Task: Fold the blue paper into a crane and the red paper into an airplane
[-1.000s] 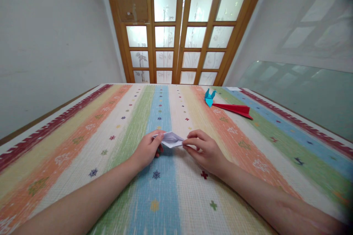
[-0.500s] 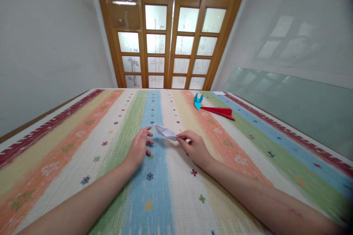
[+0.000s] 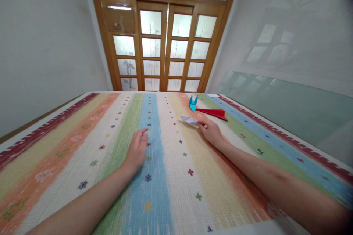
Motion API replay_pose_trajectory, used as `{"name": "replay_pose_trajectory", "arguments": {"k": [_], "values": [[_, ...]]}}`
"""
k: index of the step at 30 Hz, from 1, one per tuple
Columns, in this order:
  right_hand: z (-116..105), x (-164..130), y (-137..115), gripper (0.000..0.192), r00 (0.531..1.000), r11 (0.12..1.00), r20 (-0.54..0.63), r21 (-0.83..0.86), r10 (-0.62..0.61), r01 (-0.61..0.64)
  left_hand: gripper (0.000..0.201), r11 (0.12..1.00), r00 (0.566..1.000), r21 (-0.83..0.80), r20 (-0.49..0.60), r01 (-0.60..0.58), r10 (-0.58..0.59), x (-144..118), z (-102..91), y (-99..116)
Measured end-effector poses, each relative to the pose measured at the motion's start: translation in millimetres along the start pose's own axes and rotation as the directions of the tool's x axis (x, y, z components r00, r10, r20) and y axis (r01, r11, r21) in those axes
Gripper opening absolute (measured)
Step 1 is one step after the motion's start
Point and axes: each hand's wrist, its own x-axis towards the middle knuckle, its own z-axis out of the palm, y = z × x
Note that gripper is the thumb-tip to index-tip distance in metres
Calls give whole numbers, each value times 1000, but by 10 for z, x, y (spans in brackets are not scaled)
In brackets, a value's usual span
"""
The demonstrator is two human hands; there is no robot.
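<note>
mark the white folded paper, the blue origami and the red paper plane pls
white folded paper (image 3: 188, 119), head view, on its flat body left of the fingers.
blue origami (image 3: 192, 104), head view, on its middle below the two tips.
red paper plane (image 3: 213, 112), head view, on the wide wing surface.

Striped cloth (image 3: 82, 143), red plane (image 3: 213, 112), blue origami (image 3: 192, 103)

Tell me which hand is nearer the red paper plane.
Right. The right hand sits just short of the red paper plane, pinching a white folded paper; the left hand rests far off on the blue stripe.
</note>
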Motion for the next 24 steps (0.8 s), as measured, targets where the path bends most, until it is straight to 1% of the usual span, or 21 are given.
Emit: {"name": "replay_pose_trajectory", "arguments": {"k": [2,4,6,9,12,15,19,24], "values": [[-109,132,310,25,996,995,-68,-84,51,-57,37,998,998,30,-33,-47,48,11,2,-24],[-187,234,569,29,986,981,-130,-154,101,-120,36,998,997,39,-41,-58,59,16,4,-44],[-220,314,766,32,974,962,-173,-207,144,-179,37,998,998,44,-36,-51,52,18,6,-53],[-194,416,961,31,968,940,-181,-262,177,-220,37,998,999,48,-26,-40,42,21,8,-52],[-128,500,1071,29,971,926,-155,-302,184,-224,37,998,999,46,-12,-34,35,23,9,-49],[-79,539,1122,29,973,916,-136,-335,184,-220,38,999,1000,40,1,-17,17,19,11,-43],[-49,521,1129,34,974,903,-143,-370,176,-218,39,999,1000,40,19,4,-5,11,12,-9],[-36,484,1082,43,968,885,-186,-406,166,-229,39,997,999,72,36,2,-4,14,12,30]]}}
